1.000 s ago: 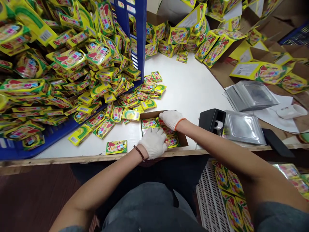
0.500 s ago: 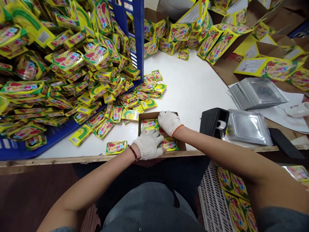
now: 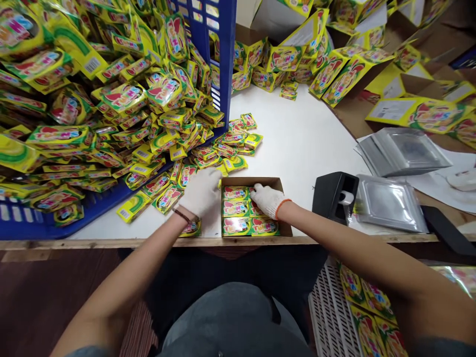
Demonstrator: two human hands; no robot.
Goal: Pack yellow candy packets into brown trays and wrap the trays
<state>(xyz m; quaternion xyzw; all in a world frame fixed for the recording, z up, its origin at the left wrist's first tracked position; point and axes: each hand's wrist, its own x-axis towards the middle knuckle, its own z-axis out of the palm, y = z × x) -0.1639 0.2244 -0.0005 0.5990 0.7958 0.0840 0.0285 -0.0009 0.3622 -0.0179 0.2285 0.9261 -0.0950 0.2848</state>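
Note:
A shallow cardboard tray box [image 3: 253, 181] at the table's front edge holds several small yellow-green "TWINS"-like printed boxes [image 3: 236, 208] in two columns. My right hand [image 3: 267, 199], in a white knitted glove with an orange cuff, is inside the tray, its fingers curled on a small box in the right column. To the left of the tray, my left hand [image 3: 203, 192], also gloved, hovers over loose small boxes [image 3: 167, 198]. Its fingers are smeared by motion, so their grip is unclear. Under that wrist, a single small box [image 3: 192, 229] lies partly hidden.
A blue crate [image 3: 224, 54] on the left spills a heap of small boxes [image 3: 122, 96]. Open printed cartons [image 3: 357, 74] stand at the back right. A black tape dispenser [image 3: 330, 196], clear plastic trays [image 3: 388, 203] and a white crate [image 3: 327, 297] are on the right.
My left hand has lifted out of the tray and moved left over the loose boxes, uncovering the left column. My right hand stays in the tray, slightly lower. The view has shifted slightly.

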